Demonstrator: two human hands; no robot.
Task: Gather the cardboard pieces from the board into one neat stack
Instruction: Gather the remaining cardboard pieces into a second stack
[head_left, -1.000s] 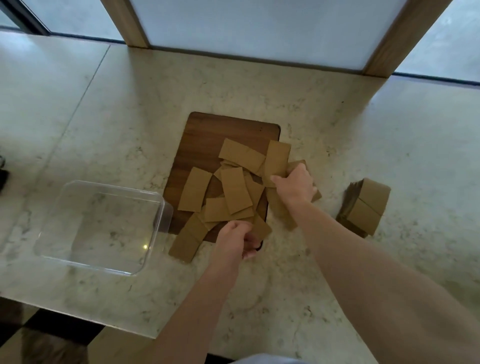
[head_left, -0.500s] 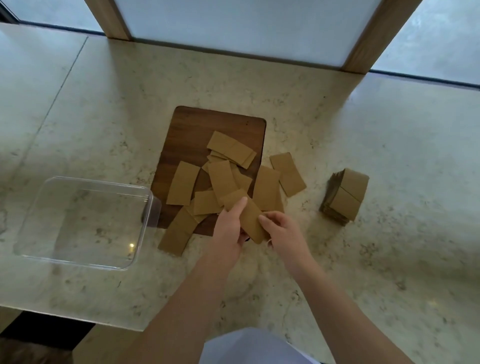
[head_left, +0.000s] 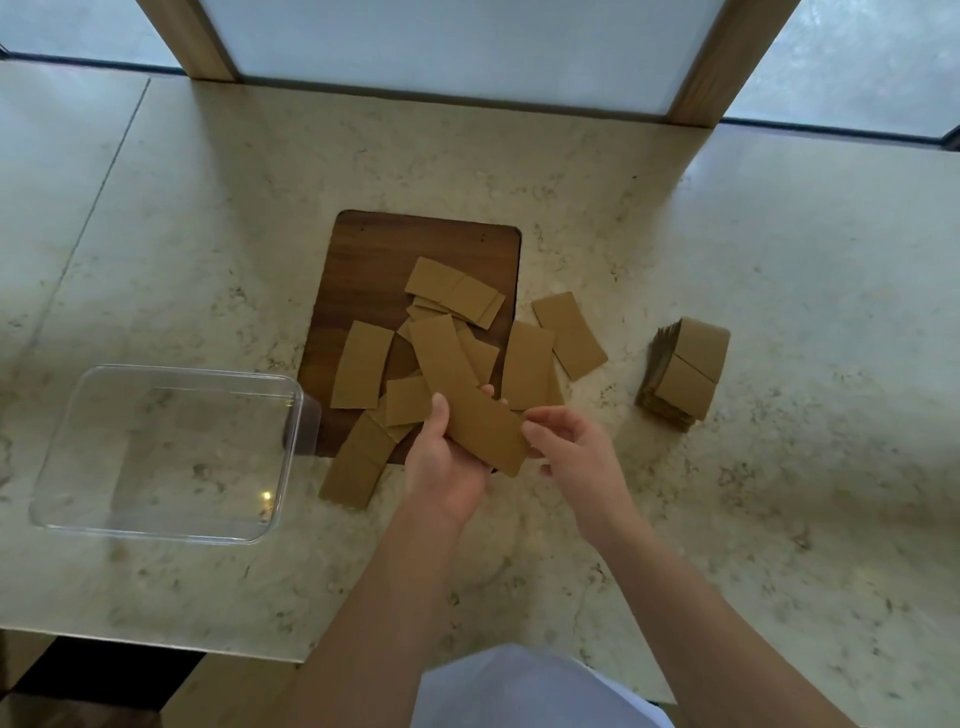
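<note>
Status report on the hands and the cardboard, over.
Left hand grips a cardboard piece; right hand open at its end. Loose pieces scattered over board. Nothing in the way.

a board (head_left: 374, 260) lies mid-counter (head_left: 779, 234) with loose cardboard pieces (head_left: 363, 364) scattered over its near half, some spilling off its right and front edges. left of the board, touching its near corner, sits a tub (head_left: 171, 530). well right of the board stands a stack (head_left: 685, 369). windows (head_left: 441, 41) rise behind.
</note>
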